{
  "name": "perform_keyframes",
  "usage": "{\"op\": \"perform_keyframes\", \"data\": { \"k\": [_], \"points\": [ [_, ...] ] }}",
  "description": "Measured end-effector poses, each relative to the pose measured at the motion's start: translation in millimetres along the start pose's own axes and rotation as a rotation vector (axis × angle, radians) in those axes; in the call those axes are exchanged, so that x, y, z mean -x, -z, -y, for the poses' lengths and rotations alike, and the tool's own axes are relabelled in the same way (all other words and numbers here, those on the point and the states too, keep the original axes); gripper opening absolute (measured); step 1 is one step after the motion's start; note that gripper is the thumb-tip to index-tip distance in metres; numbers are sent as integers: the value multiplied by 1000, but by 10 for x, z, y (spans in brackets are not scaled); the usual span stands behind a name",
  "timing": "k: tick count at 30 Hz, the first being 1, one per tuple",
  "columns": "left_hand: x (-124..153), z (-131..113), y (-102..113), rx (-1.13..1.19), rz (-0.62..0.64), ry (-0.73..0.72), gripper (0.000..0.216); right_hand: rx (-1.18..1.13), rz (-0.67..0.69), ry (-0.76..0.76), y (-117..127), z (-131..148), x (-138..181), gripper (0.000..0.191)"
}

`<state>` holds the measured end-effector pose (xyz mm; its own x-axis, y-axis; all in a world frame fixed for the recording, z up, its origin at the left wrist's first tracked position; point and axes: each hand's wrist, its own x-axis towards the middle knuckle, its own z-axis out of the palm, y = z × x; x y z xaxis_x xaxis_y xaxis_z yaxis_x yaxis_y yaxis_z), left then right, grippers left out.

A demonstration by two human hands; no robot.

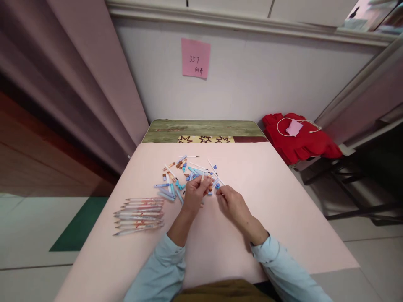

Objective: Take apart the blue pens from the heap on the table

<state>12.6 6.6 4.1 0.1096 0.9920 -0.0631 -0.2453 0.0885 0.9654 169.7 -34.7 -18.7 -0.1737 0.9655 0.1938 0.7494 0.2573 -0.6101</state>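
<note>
My left hand point(195, 193) is closed in a pinch over the near edge of a loose pile of pen parts. A pale, slim pen part point(202, 176) sticks up from its fingertips. To its right, my right hand point(232, 203) has its thumb and fingers drawn together; what they hold, if anything, is too small to make out. A thin white refill point(215, 173) with a dark tip runs up close to those fingertips, and a small blue piece point(217, 186) is beside them. Blue barrels point(166, 193), brown pieces point(179, 165) and more refills lie around, partly hidden by my left hand.
Several pens point(138, 215) lie side by side at the left of the pink-covered table point(252, 167). A patterned strip point(204, 139) crosses the far end, before a white wall with a pink note point(195, 58). Red cloth point(299, 140) with a cable is at the right.
</note>
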Motion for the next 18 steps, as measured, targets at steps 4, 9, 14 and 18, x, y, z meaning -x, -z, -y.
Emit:
{"op": "perform_keyframes", "data": {
  "k": [4, 9, 14, 18],
  "points": [
    [-41, 32, 32, 78, -42, 51, 29, -76, -94, 37, -28, -24, -34, 22],
    [-40, 47, 15, 119, -39, 79, 30, -593, -160, -263, -45, 50, -86, 19],
    [0, 47, -53, 137, -19, 83, 33, -1065, -64, -372, -186, 160, -191, 35],
    [10, 35, -50, 64, 8, 46, 32, -1180, -138, -369, -238, 137, -220, 33]
  ]
}}
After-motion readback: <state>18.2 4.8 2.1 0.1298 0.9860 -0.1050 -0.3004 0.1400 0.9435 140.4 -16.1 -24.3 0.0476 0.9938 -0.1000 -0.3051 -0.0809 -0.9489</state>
